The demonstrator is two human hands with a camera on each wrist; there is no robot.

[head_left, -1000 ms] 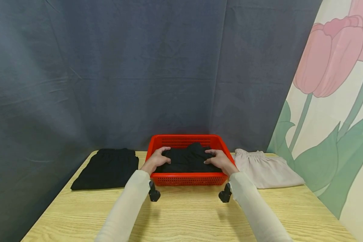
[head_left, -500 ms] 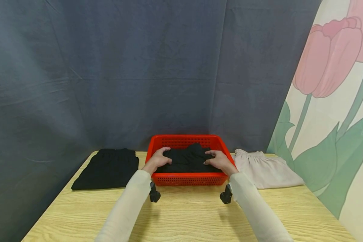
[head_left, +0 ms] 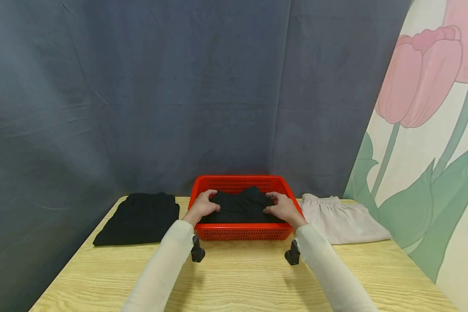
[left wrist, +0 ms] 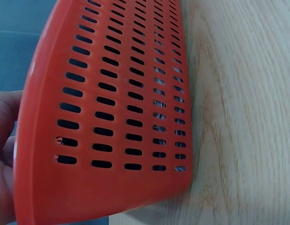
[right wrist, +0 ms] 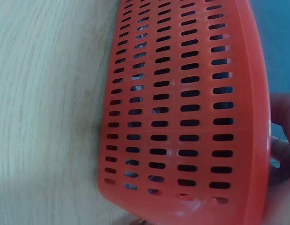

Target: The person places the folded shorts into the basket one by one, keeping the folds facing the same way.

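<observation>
A red perforated plastic basket (head_left: 243, 231) stands at the back middle of the table, with a crumpled black garment (head_left: 239, 208) in it. Over its left side reaches my left hand (head_left: 205, 205), index finger and thumb spread apart at the left end of the black cloth. My right hand (head_left: 282, 206) mirrors it at the right end, thumb and fingers likewise apart. Both wrist views are mostly filled by the slotted basket wall (left wrist: 121, 89). Beyond the rim only part of the left hand (left wrist: 3, 192) and part of the right hand (right wrist: 284, 136) show; the remaining fingers are hidden.
To the left lies a folded black garment (head_left: 138, 222) with a gathered edge. A pale beige garment with a gathered waistband (head_left: 343, 221) lies right of the basket. The wooden table (head_left: 242, 277) ends at a dark grey curtain (head_left: 187, 95); a tulip-painted wall (head_left: 409, 173) borders its right.
The head view has shifted very slightly. The right hand's fingers have moved a touch to the right, and the black garment in the basket has settled a little lower.
</observation>
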